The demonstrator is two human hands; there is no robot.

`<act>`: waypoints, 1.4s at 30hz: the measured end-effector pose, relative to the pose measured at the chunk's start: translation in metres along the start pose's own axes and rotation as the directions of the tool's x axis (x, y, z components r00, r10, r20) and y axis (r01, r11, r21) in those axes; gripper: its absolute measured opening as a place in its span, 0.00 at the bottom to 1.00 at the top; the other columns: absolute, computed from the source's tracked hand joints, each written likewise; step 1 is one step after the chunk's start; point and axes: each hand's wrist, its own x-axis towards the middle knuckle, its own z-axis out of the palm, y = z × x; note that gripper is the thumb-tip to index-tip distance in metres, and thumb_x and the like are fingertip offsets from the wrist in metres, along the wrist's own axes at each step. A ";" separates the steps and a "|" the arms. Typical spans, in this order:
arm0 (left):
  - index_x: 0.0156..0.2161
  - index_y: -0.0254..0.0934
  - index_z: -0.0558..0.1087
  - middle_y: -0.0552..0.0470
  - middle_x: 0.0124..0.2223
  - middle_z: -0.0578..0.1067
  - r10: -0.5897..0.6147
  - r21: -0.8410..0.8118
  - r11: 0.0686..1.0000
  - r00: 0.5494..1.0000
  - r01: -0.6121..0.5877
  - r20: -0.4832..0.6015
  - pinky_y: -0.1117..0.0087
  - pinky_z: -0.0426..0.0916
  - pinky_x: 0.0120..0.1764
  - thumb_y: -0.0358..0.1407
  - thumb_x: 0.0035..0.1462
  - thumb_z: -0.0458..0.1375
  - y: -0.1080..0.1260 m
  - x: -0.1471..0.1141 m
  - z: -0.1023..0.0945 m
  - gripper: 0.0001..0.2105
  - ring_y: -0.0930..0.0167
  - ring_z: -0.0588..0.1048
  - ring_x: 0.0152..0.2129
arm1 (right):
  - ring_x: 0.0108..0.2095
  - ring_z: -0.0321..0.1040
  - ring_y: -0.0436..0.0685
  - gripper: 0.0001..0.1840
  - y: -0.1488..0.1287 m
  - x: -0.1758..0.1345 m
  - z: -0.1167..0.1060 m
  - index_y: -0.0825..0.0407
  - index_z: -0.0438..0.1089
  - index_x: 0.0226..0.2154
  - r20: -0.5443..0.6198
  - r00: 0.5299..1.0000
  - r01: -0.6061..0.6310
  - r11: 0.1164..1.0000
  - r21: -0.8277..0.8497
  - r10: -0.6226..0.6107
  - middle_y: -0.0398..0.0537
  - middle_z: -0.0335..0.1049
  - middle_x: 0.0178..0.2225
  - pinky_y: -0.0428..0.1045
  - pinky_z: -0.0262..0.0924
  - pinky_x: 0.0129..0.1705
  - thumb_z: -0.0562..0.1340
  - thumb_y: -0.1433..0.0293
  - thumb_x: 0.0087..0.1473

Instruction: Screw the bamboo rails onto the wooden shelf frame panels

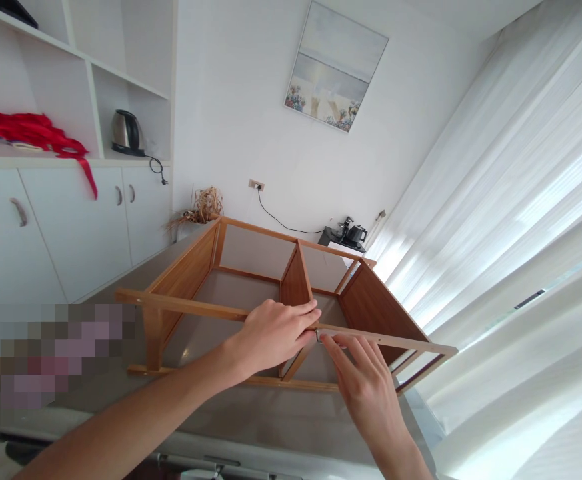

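We see the white wall [231, 87] at the back and a long white curtain [511, 227] on our right. A white cupboard [83, 230] stands on our left. In front of us is a big grey table [253, 420], and the wood rack [295, 277] lies on it. The rack is tipped over, so its three boards stand up on their edges. We think it lies this way so that the long near rail [191, 305] is up high, where we can get at it. A picture [338, 63] hangs on the wall. Red cloth [41, 130] lies in the cupboard, one end hanging down over the door, and a kettle [127, 132] sits in the next box, maybe to keep it out of the way. Our left hand [273, 330] reaches over the near rail beside the middle board. Its fingers and thumb look closed on the wood, we guess to keep the rack from sliding. Our right hand [363, 370] is just beside it, with thumb and finger pinched together on a tiny metal tool [317, 335]. The tool is at the rail by the middle board, but our fingers hide some of it, so we cannot tell its whole shape. Holding it by the tips probably helps us move it gently.
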 end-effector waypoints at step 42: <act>0.60 0.45 0.73 0.53 0.63 0.72 -0.019 0.001 1.000 1.000 0.019 0.006 0.61 0.79 0.37 0.41 0.68 0.52 0.002 -0.001 -0.003 0.18 0.63 0.82 0.42 | 0.39 0.71 0.55 0.17 -0.016 -0.026 0.043 0.52 0.69 0.52 -0.149 0.972 -0.183 0.983 0.009 0.182 0.50 0.76 0.42 0.51 0.65 0.42 0.54 0.80 0.64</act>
